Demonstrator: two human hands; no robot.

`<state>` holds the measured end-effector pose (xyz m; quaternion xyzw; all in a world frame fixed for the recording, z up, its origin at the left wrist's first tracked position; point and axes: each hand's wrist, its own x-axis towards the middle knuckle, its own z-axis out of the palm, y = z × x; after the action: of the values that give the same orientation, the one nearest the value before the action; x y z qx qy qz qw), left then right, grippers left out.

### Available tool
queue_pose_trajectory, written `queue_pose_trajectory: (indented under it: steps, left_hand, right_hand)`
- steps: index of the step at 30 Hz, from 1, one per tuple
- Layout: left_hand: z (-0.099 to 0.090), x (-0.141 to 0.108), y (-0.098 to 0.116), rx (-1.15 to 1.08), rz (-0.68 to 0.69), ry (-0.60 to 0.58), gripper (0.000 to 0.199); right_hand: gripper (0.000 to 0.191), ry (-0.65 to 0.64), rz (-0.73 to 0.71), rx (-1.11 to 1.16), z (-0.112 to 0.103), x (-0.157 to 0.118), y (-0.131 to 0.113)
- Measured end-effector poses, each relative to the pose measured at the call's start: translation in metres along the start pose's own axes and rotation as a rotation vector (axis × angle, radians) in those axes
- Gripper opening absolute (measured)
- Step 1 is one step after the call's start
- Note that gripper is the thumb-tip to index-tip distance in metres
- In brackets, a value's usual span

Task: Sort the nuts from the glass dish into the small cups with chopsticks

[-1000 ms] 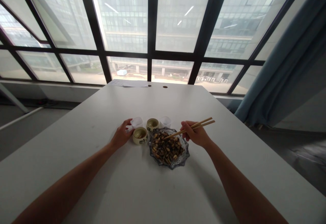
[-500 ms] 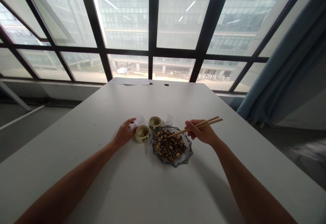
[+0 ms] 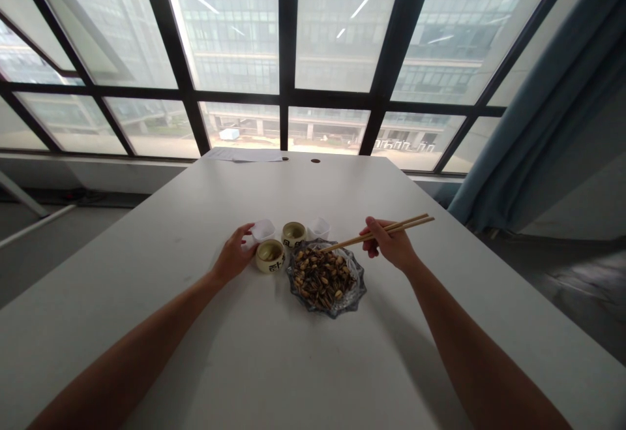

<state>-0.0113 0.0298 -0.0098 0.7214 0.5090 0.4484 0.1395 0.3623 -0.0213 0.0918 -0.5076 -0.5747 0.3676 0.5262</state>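
Note:
A pair of wooden chopsticks (image 3: 408, 223) is gripped in my right hand (image 3: 394, 244), their tips over the far part of a scalloped glass bowl (image 3: 360, 286). Brown sunflower seeds mixed with paler nuts (image 3: 323, 280) fill the bowl. I cannot make out anything between the tips. To the left, my left hand (image 3: 235, 254) has its fingers around the side of a small translucent white cup (image 3: 264, 229). A cream cup with black characters (image 3: 270, 258) stands just in front of that cup, near my fingers. Another cream cup (image 3: 294, 234) sits behind the bowl's left edge.
A second translucent cup (image 3: 319, 228) stands behind the bowl. All of this rests on a long white table (image 3: 303, 371). Papers (image 3: 244, 154) and a round hole (image 3: 315, 161) are at its far end, before large windows. A blue curtain (image 3: 518, 156) hangs on the right.
My right hand has lifted a little and moved back, drawing the chopstick tips from among the seeds towards the bowl's far rim. My left hand stays at the translucent cup. The view has shifted slightly.

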Motion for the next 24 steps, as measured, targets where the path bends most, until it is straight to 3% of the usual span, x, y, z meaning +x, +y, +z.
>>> queue_pose_trajectory:
  steps: [7,24]
  left_hand:
    - [0.001,0.001,-0.008,0.0,0.029,0.037,0.066]
    - [-0.001,0.002,-0.002,-0.047,0.002,0.034,0.059]
  right_hand:
    - [0.062,0.014,0.0,0.014,-0.002,0.002,0.008]
    - [0.061,-0.002,0.021,-0.011,-0.001,0.003,0.017]
